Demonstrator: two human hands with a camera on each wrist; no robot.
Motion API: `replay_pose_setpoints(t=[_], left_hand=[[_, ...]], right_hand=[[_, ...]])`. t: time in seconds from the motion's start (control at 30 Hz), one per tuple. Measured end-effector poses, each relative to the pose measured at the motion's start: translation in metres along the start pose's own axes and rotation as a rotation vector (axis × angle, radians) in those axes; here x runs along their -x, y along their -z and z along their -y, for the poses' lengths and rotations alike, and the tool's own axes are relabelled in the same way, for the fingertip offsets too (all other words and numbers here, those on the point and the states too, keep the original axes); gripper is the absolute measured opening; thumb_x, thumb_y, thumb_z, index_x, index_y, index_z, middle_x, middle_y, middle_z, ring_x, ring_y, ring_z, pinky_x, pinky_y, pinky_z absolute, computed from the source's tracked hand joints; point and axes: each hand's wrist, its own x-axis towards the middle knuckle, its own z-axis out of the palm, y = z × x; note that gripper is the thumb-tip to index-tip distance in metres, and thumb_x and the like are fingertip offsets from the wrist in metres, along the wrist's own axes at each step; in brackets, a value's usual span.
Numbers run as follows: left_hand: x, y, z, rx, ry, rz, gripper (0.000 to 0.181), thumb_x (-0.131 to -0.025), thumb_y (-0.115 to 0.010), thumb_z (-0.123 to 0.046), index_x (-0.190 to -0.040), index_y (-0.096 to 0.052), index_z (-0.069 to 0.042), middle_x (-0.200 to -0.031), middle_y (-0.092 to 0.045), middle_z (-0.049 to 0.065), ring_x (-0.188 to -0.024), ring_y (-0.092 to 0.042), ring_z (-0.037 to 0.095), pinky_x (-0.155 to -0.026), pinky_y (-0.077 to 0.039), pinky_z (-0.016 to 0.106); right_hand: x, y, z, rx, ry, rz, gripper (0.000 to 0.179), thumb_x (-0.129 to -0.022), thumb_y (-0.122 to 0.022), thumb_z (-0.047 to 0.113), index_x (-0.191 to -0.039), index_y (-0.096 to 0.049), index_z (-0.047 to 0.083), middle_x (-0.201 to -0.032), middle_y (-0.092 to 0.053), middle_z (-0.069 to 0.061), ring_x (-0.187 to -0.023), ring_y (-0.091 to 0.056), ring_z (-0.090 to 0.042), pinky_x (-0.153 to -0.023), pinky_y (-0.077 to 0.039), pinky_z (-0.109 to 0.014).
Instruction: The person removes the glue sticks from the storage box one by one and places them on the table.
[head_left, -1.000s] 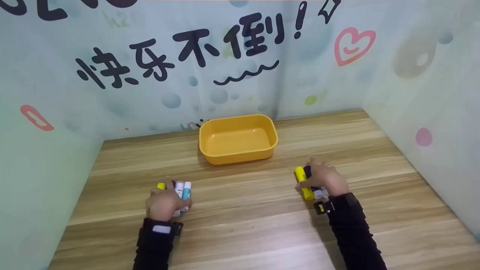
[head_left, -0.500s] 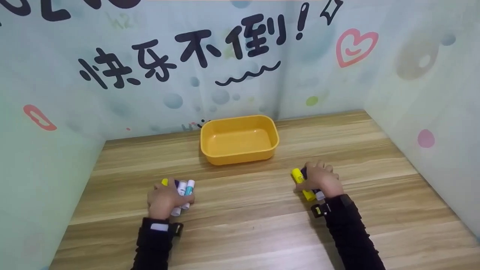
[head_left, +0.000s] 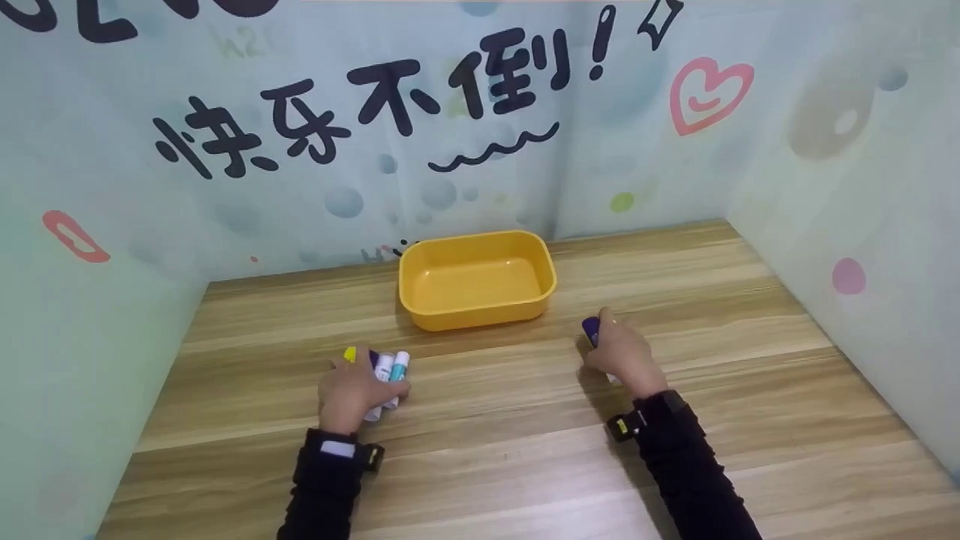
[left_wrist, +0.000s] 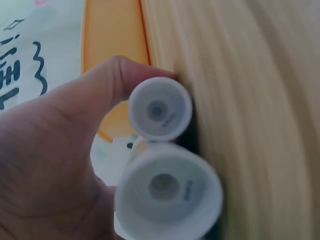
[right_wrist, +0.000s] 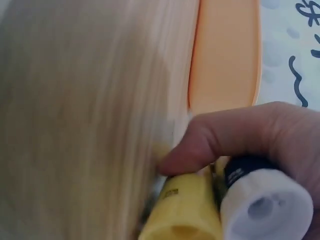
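Note:
In the head view my left hand [head_left: 354, 396] grips a row of glue sticks, thumb on the right side. Among them show a yellow glue stick [head_left: 350, 354], a dark purple one [head_left: 373, 358], a white one [head_left: 383, 369] and a teal-and-white one [head_left: 399, 367]. The left wrist view shows two white glue stick bases [left_wrist: 167, 210], the smaller near the thumb tip. My right hand [head_left: 628, 358] holds a bundle too, its dark purple end [head_left: 590, 328] poking out. Its wrist view reveals a yellow glue stick [right_wrist: 185, 207] beside a dark-and-white one [right_wrist: 267, 207]; fingers hide the rest.
A yellow plastic bin [head_left: 478, 315] stands at the back middle of the wooden table [head_left: 487, 420], between and beyond both hands. Printed cloth walls [head_left: 465, 187] close off the back and both sides.
My left hand has shifted right and slightly forward with its glue sticks. The right hand has moved left and turned with its bundle, so the yellow stick no longer shows in the head view.

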Motion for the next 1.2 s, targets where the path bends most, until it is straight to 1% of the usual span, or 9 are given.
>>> replay_pose_setpoints(t=[0.13, 0.4, 0.53, 0.63, 0.8, 0.87, 0.97, 1.07, 1.2], left_hand=[[-0.003, -0.01, -0.017, 0.066, -0.032, -0.072, 0.087, -0.065, -0.07, -0.049, -0.134, -0.038, -0.006, -0.112, -0.049, 0.028, -0.092, -0.053, 0.037, -0.072, -0.047, 0.046], [-0.015, -0.023, -0.045, 0.164, -0.108, -0.103, 0.082, -0.061, -0.075, -0.042, -0.13, -0.044, -0.012, -0.106, -0.059, 0.017, -0.092, -0.055, 0.031, -0.074, -0.045, 0.041], [-0.025, -0.021, -0.039, 0.311, -0.125, -0.018, 0.068, -0.065, -0.072, -0.038, -0.124, -0.046, -0.016, -0.101, -0.059, 0.013, -0.08, -0.057, 0.024, -0.064, -0.045, 0.032], [-0.035, -0.018, -0.022, 0.71, -0.13, 0.137, 0.057, -0.073, -0.064, -0.02, -0.125, -0.041, -0.013, -0.097, -0.053, 0.014, -0.068, -0.055, 0.02, -0.055, -0.047, 0.028], [-0.044, -0.018, 0.02, 1.711, -0.104, 0.446, 0.07, -0.079, -0.051, 0.0, -0.14, -0.019, -0.018, -0.097, -0.049, 0.015, -0.064, -0.055, 0.02, -0.054, -0.05, 0.028], [-0.046, -0.021, 0.028, 2.109, -0.192, 0.495, 0.071, -0.079, -0.053, 0.001, -0.138, -0.018, -0.018, -0.095, -0.051, 0.016, -0.065, -0.055, 0.022, -0.056, -0.05, 0.028], [-0.048, -0.026, 0.018, 2.614, -0.425, 0.523, 0.064, -0.076, -0.058, 0.002, -0.13, -0.026, -0.011, -0.094, -0.051, 0.019, -0.068, -0.053, 0.027, -0.056, -0.049, 0.031], [-0.048, -0.029, -0.012, 2.897, -0.578, 0.564, 0.058, -0.075, -0.059, 0.001, -0.126, -0.033, -0.008, -0.097, -0.049, 0.019, -0.07, -0.052, 0.03, -0.057, -0.047, 0.034], [-0.046, -0.022, -0.061, 2.962, -0.536, 0.474, 0.052, -0.082, -0.059, -0.008, -0.128, -0.034, -0.009, -0.1, -0.05, 0.018, -0.07, -0.054, 0.029, -0.056, -0.049, 0.033]], right_hand=[[-0.01, 0.0, -0.01, -0.349, -0.003, 0.019, 0.071, -0.071, -0.067, 0.015, -0.129, -0.03, -0.002, -0.108, -0.054, -0.025, -0.089, -0.056, -0.031, -0.07, -0.05, -0.036], [-0.026, -0.006, -0.048, -1.658, -0.047, 0.341, 0.036, -0.093, -0.047, 0.006, -0.126, -0.032, 0.001, -0.104, -0.059, -0.015, -0.081, -0.065, -0.029, -0.083, -0.053, -0.041], [-0.026, -0.005, -0.061, -1.913, -0.03, 0.449, 0.036, -0.096, -0.042, 0.009, -0.127, -0.032, -0.005, -0.11, -0.059, -0.022, -0.09, -0.064, -0.032, -0.092, -0.049, -0.039], [-0.025, -0.004, -0.064, -1.975, -0.029, 0.461, 0.041, -0.096, -0.043, 0.01, -0.132, -0.027, -0.002, -0.113, -0.057, -0.023, -0.097, -0.062, -0.033, -0.095, -0.047, -0.039], [-0.026, -0.004, -0.059, -2.09, -0.061, 0.396, 0.054, -0.096, -0.045, 0.011, -0.14, -0.014, 0.012, -0.115, -0.056, -0.02, -0.102, -0.059, -0.032, -0.098, -0.044, -0.039], [-0.027, -0.005, -0.053, -2.207, -0.061, 0.341, 0.058, -0.094, -0.047, 0.01, -0.141, -0.013, 0.014, -0.116, -0.054, -0.021, -0.102, -0.058, -0.032, -0.1, -0.043, -0.039], [-0.029, -0.01, -0.039, -2.454, -0.018, 0.235, 0.059, -0.09, -0.052, 0.006, -0.14, -0.02, 0.015, -0.117, -0.051, -0.023, -0.099, -0.057, -0.034, -0.095, -0.046, -0.04], [-0.031, -0.017, -0.023, -2.702, 0.082, 0.153, 0.058, -0.085, -0.057, 0.0, -0.135, -0.03, 0.012, -0.12, -0.048, -0.025, -0.1, -0.055, -0.036, -0.089, -0.049, -0.042], [-0.03, -0.021, 0.002, -2.818, 0.168, 0.178, 0.051, -0.086, -0.059, 0.003, -0.131, -0.036, 0.008, -0.128, -0.045, -0.025, -0.115, -0.048, -0.037, -0.097, -0.044, -0.046]])
